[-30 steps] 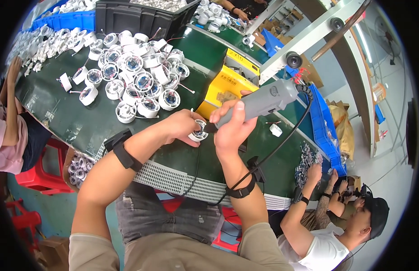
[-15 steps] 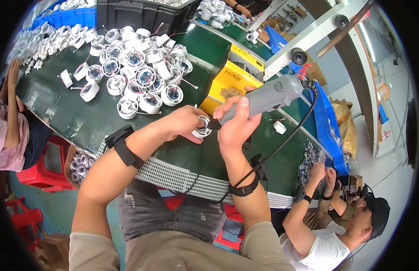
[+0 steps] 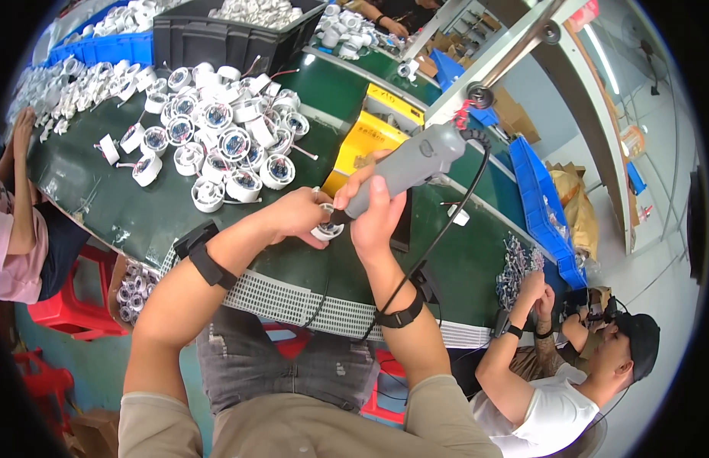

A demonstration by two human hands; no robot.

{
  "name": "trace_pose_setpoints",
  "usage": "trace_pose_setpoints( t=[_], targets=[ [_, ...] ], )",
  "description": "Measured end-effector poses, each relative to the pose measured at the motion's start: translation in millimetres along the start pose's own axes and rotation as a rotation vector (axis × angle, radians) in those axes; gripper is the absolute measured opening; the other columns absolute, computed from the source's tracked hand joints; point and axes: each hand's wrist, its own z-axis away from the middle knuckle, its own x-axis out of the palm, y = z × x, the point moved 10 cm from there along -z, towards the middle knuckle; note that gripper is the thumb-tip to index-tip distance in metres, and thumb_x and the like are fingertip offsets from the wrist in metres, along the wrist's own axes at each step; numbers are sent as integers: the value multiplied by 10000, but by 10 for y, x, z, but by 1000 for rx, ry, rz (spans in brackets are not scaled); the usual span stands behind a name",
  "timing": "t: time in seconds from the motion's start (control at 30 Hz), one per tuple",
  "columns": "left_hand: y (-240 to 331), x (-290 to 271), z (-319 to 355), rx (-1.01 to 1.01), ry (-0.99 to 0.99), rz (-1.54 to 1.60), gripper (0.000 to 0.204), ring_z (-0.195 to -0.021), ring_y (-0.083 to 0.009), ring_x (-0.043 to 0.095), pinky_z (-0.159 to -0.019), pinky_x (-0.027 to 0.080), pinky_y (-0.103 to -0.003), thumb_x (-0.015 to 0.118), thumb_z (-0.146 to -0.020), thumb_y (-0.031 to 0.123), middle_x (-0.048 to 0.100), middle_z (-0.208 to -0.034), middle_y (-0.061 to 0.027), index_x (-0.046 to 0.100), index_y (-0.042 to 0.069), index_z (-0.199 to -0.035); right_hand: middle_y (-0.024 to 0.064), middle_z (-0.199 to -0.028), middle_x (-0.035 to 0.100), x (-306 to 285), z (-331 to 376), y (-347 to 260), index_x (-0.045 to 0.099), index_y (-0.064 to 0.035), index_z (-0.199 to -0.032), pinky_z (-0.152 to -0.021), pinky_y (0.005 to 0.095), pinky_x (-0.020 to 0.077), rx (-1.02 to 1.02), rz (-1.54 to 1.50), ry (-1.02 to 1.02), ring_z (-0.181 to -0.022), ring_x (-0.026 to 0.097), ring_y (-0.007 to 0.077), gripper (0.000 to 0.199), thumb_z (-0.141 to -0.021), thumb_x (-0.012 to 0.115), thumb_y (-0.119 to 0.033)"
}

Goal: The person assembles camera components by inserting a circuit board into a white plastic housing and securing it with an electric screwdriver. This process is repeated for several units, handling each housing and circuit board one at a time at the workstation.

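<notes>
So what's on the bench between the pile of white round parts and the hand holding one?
Only bare green bench top; in the head view nothing lies between the pile and the left hand.

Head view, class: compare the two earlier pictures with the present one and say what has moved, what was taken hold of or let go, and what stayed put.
Little changed. The right hand keeps its grip on the grey electric screwdriver, its tip still on the small white round part held by the left hand. Nothing was picked up or released. The whole scene sits slightly differently in the picture, apparently from head movement. The pile of white round parts and the yellow box stayed put.
</notes>
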Motion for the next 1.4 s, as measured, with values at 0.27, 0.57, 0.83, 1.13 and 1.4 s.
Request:
trace_pose_setpoints(
  t=[0.27, 0.57, 0.83, 1.13, 1.4],
  targets=[
    [692, -396, 360, 476, 530, -873, 304, -842, -344, 670, -731, 534, -416, 591, -806, 143, 679, -926, -206, 648, 53, -1091, 129, -1109, 561, -170, -70, -97, 419, -60, -1257, -900, 421, 448, 43, -398, 0, -993, 582, 262, 527, -984, 394, -510],
    [1070, -932, 914, 831, 1106, -768, 602, -959, -361, 596, -797, 497, -409, 657, -828, 85, 525, -1203, -210, 403, 3, -1367, 107, -1005, 539, -574, 124, -612, 360, -18, -1250, -807, 355, 525, -385, 407, 361, -859, 635, 214, 429, -879, 531, 111],
    [980, -914, 761, 806, 1058, -865, 764, -1256, -478, 424, -1012, 416, -441, 625, -822, 21, 269, -1450, -300, 216, -17, -1466, 112, -1012, 518, -475, 268, -942, 366, -51, -1218, -782, 365, 529, -597, 373, 305, -842, 615, 218, 479, -835, 551, 169],
    [912, -917, 652, 765, 1084, -1057, 712, -1347, -511, 268, -1104, 291, -513, 630, -785, 19, 214, -1503, -279, 324, -18, -1427, 90, -1038, 476, -513, 267, -920, 353, -57, -1232, -737, 341, 525, -568, 395, 314, -857, 595, 192, 543, -802, 550, 210],
    [938, -931, 716, 738, 1148, -1071, 549, -1378, -501, 204, -1104, 288, -514, 668, -779, 64, 254, -1497, -255, 511, -11, -1300, 80, -1067, 491, -1034, 52, -824, 518, -52, -1172, -852, 306, 409, -373, 843, 534, -950, 492, 198, 492, -735, 736, 14]
  ],
)
